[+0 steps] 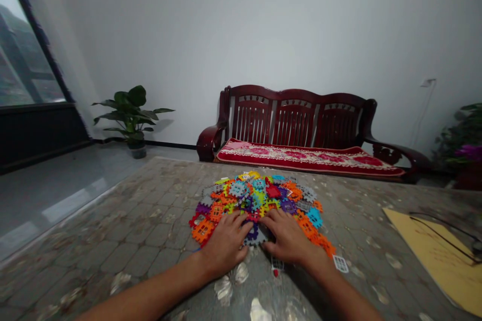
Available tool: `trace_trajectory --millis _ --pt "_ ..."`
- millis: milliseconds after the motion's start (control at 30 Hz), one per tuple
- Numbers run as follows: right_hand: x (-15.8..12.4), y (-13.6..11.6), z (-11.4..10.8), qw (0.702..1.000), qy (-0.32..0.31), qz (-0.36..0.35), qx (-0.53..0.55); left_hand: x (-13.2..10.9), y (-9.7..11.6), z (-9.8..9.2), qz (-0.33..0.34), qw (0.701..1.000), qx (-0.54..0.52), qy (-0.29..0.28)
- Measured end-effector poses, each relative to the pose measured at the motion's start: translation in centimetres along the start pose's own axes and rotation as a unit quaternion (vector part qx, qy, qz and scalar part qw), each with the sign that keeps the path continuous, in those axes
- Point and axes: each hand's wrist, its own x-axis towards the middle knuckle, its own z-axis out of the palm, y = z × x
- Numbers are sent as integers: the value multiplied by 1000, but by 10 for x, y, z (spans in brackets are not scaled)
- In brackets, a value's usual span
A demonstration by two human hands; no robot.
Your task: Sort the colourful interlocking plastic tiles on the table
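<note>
A heap of colourful plastic interlocking building pieces (259, 199) with notched edges spreads over the patterned tablecloth (150, 225). My left hand (226, 243) rests on the heap's near left side, palm down with fingers spread. Beside it on the right, my right hand (288, 235) lies the same way, its fingers reaching onto the pieces. A dark blue piece and a grey piece (259, 237) show in the gap between the hands. Orange pieces (203, 230) lie just left of my left hand. What is under my palms is hidden.
A white window-like piece (341, 264) lies right of my right forearm, and a small red bit (276, 273) sits nearer me. On the right is yellow paper (433, 256) with a dark cord-like object on it. A wooden bench (293, 120) stands beyond the table.
</note>
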Motion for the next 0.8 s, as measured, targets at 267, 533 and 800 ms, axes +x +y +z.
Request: trace_trajectory --millis 267,533,800 --pt "12 -4 15 995 84 18 45 30 -5 -12 82 996 45 1" --pt "45 24 -6 954 230 29 189 81 -28 -27 -36 997 -62 32" --pt "33 95 -2 870 331 218 291 96 -61 -34 -195 962 -171 87"
